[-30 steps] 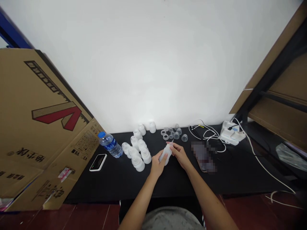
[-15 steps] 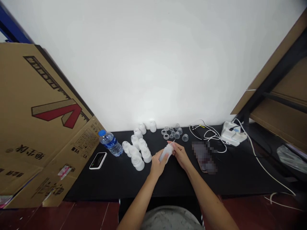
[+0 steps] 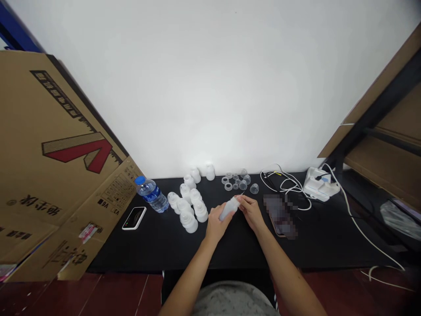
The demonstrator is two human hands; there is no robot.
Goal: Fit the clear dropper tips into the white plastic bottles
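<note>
White and slightly translucent, a small bottle [image 3: 226, 211] sits tilted in the lower centre of the frame, above the black tabletop [image 3: 154, 252], its neck pointing up and to the right. The person's left hand [image 3: 216, 223] is wrapped around its body, grasping it. The right hand [image 3: 251, 212] has its fingers at the neck, where a thin pointed piece [image 3: 242, 193] sticks out; whether they grip the neck or that piece cannot be told. Just left of centre stands a cluster of white bottles [image 3: 190, 223], and above the hands lie clear domes and rings [image 3: 254, 188]. A water bottle [image 3: 153, 196] with a blue cap stands farther left, near a white-edged device [image 3: 134, 218]. Right of the hands lies a pixelated phone [image 3: 279, 216], with white cables [image 3: 291, 189] above it.
</note>
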